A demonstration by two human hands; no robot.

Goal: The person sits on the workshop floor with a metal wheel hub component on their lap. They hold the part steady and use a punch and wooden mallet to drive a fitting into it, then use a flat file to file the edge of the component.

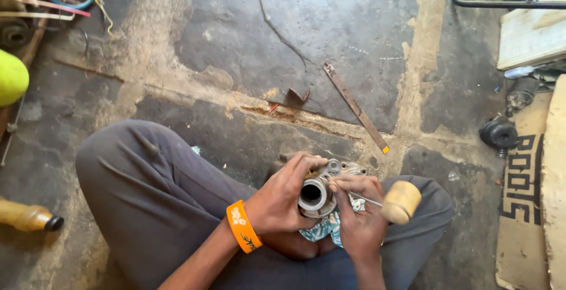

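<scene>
Both hands work in the lap: left hand wrapped around a metal housing over a patterned rag, right hand pinching a wooden-handled tool. Housing looks heavy, rigid, likely greasy; best held by the flange. Farther out, 1 rusty flat bar on the cracked floor.

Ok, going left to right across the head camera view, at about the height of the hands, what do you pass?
Wooden handle with a black tip → orange wristband → left hand → metal part with a round bore → right hand → wooden tool handle → patterned mat.
</scene>
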